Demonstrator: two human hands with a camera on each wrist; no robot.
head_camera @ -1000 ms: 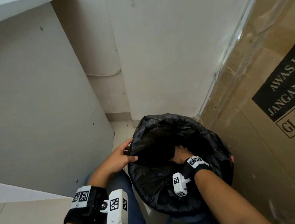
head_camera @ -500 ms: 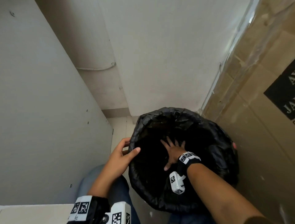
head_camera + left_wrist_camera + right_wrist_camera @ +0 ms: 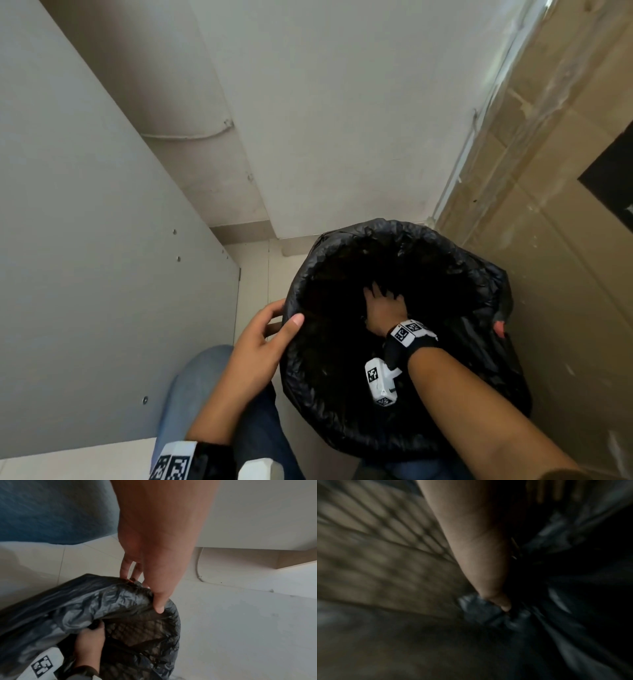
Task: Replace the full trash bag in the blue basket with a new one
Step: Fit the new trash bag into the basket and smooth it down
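A black trash bag point(image 3: 376, 229) lines the basket, folded over its rim and hiding the basket's outside. The basket's lattice wall point(image 3: 137, 626) shows through the plastic. My left hand point(image 3: 263, 339) grips the bag's near-left rim, with the thumb point(image 3: 159, 608) inside and the fingers outside. My right hand point(image 3: 383, 308) is down inside the bag with fingers stretched forward, pressing the plastic point(image 3: 496, 614) against the inner wall. The right wrist view is dark and blurred. A small red bit point(image 3: 499, 328) peeks out at the bag's right edge.
The basket stands on pale floor tiles point(image 3: 253, 274) in a narrow corner. A white cabinet panel point(image 3: 85, 274) is on the left, a white wall point(image 3: 342, 120) behind, and a plastic-wrapped cardboard box point(image 3: 548, 240) close on the right. My jeans-clad knee point(image 3: 191, 394) is beside the basket.
My right hand rose from deep in the bag, spread its fingers, and now reaches forward along the inside. My left hand has kept its hold on the rim.
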